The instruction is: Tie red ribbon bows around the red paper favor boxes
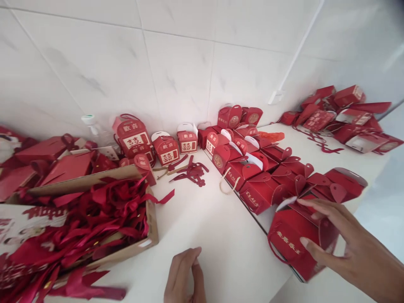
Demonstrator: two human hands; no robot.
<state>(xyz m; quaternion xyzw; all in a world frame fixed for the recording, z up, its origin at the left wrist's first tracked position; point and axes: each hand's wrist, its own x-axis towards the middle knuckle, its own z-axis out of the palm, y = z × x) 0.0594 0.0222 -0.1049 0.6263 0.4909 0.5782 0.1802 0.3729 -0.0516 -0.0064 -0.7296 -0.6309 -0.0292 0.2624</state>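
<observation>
Two hands sit low: the right hand [344, 246] grips a red gift box [288, 240] at four o'clock, straddling a dark edge line of the counter [221, 235]. The left hand [186, 277], curled closed and empty, rests at six o'clock on open white surface, between a cardboard tray [152, 233] of ribbons [110, 210] at eight o'clock and a row of boxes [261, 185] at two.

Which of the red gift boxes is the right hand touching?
The nearest red gift box, at the row's front end; the right hand rests on it alone.
</observation>
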